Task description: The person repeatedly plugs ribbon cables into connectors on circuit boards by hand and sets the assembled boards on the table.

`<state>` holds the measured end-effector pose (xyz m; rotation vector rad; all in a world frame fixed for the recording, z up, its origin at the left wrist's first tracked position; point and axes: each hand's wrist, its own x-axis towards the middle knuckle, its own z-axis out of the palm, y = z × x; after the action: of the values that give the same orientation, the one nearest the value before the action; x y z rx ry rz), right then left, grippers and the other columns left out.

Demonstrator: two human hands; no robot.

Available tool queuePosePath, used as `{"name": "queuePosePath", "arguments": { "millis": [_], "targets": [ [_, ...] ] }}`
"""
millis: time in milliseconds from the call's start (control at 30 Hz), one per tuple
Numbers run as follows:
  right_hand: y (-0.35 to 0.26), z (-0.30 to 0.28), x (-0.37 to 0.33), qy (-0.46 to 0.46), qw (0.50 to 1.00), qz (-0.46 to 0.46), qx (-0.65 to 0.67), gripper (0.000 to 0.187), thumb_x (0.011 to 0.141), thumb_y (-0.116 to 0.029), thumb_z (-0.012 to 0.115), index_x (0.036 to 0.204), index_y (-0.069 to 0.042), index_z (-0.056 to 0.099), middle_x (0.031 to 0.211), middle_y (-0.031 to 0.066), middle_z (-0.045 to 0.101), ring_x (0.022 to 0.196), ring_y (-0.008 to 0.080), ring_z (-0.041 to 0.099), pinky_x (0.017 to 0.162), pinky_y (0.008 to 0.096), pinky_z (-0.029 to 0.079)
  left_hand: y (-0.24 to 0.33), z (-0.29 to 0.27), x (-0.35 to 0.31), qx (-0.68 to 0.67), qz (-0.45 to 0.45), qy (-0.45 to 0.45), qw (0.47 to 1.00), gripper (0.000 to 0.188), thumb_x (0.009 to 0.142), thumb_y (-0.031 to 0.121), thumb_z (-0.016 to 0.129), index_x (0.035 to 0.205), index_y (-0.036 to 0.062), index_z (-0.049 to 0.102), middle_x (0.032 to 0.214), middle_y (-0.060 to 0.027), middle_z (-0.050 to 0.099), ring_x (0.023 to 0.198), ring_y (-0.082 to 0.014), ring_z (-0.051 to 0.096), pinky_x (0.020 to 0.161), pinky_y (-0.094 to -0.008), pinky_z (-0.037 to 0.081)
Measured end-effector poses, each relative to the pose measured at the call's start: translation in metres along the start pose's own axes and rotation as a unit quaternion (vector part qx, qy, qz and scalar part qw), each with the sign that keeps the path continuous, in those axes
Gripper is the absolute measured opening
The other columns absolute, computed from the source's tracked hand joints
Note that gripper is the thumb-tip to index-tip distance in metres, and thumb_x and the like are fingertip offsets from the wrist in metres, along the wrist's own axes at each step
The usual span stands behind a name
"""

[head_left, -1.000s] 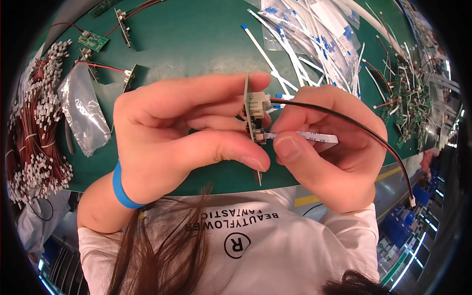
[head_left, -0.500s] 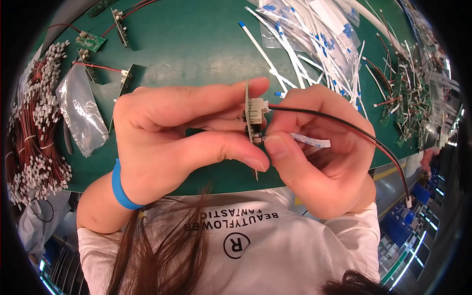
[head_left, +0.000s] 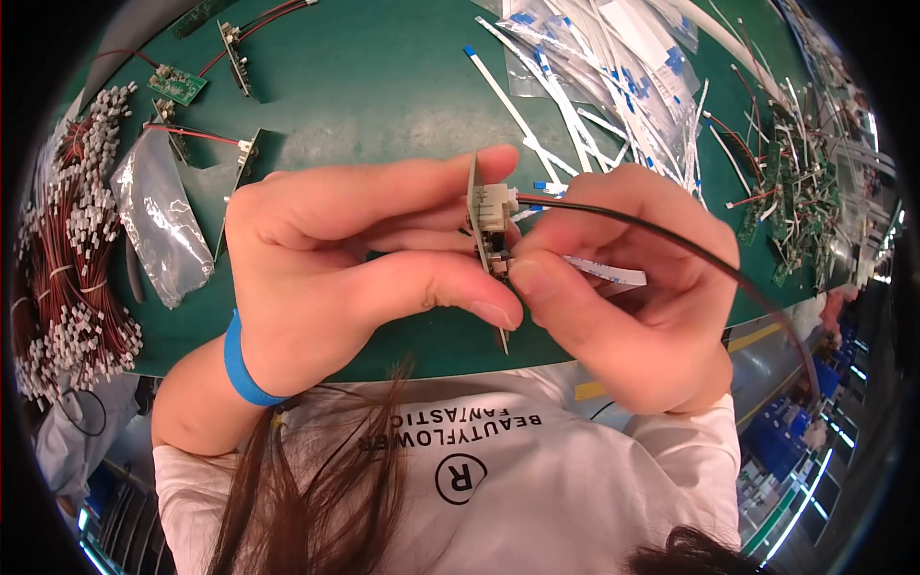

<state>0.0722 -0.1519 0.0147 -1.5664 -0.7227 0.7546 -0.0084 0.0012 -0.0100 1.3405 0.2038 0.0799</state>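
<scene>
Thin flat circuit board (head_left: 476, 213), edge-on between the hands. Left hand (head_left: 307, 259) half curled, gripping its edges; right hand (head_left: 652, 321) pinches flat white ribbon cable (head_left: 613, 273), near end hidden from me. Round red-black wire (head_left: 661, 233) arcs over right hand. Crinkly clear bag (head_left: 165, 220) left of left hand.

Premises appear to be an electronics assembly workshop. Evidence noted: a green worktop (head_left: 374, 96); tied bundles of red-and-black leads (head_left: 72, 264) with white connectors at nine o'clock; loose circuit boards (head_left: 177, 84) at ten; white flat cables (head_left: 505, 94) with blue ends at one; a heap of wired boards (head_left: 797, 216) near three. Beyond the worktop, a yellow floor line (head_left: 752, 338) lies between three and four o'clock, blue bins (head_left: 774, 425) at four.
</scene>
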Motion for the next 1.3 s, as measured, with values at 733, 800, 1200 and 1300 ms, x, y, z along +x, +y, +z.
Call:
{"name": "queuePosePath", "arguments": {
  "millis": [733, 800, 1200, 1300],
  "targets": [
    [0.0, 0.001, -0.001, 0.008, 0.997, 0.061, 0.04, 0.012, 0.068, -0.001, 0.059, 0.075, 0.001, 0.049, 0.066, 0.0041, 0.052, 0.057, 0.0075, 0.047, 0.048, 0.0184, 0.036, -0.003, 0.003, 0.002, 0.028, 0.018, 0.007, 0.999, 0.04, 0.051, -0.002, 0.068, 0.088, -0.01, 0.057, 0.069, -0.0086, 0.061, 0.06, -0.0092, 0.056, 0.061, -0.0194, 0.043],
    [0.002, 0.002, 0.0, 0.017, 0.998, 0.049, 0.018, 0.011, 0.069, 0.0, 0.058, 0.075, 0.001, 0.048, 0.066, 0.0038, 0.051, 0.057, 0.0074, 0.046, 0.047, 0.0183, 0.036, -0.002, 0.004, 0.003, 0.032, 0.008, 0.016, 0.999, 0.038, 0.051, -0.003, 0.067, 0.087, -0.01, 0.057, 0.069, -0.009, 0.061, 0.059, -0.0092, 0.055, 0.062, -0.0201, 0.043],
    [0.002, -0.05, -0.006, 0.232, 0.964, -0.044, 0.121, 0.019, 0.073, 0.001, 0.054, 0.092, 0.0, 0.049, 0.07, 0.0048, 0.054, 0.043, 0.0025, 0.041, 0.033, 0.0138, 0.027, 0.02, -0.029, -0.001, 0.274, 0.1, 0.064, 0.954, 0.026, 0.064, 0.01, 0.065, 0.087, -0.0011, 0.059, 0.064, -0.0099, 0.059, 0.054, -0.0132, 0.056, 0.049, -0.0206, 0.043],
    [-0.005, -0.151, -0.034, 0.379, 0.923, -0.061, 0.011, 0.006, 0.077, -0.007, 0.054, 0.08, -0.002, 0.054, 0.055, 0.0, 0.047, 0.035, -0.0004, 0.029, 0.029, 0.0128, 0.018, 0.04, -0.06, -0.018, 0.496, 0.106, 0.21, 0.836, 0.024, 0.063, 0.024, 0.066, 0.068, 0.0016, 0.059, 0.054, -0.0098, 0.052, 0.048, -0.0217, 0.051, 0.046, -0.0298, 0.04]
  ]
}}
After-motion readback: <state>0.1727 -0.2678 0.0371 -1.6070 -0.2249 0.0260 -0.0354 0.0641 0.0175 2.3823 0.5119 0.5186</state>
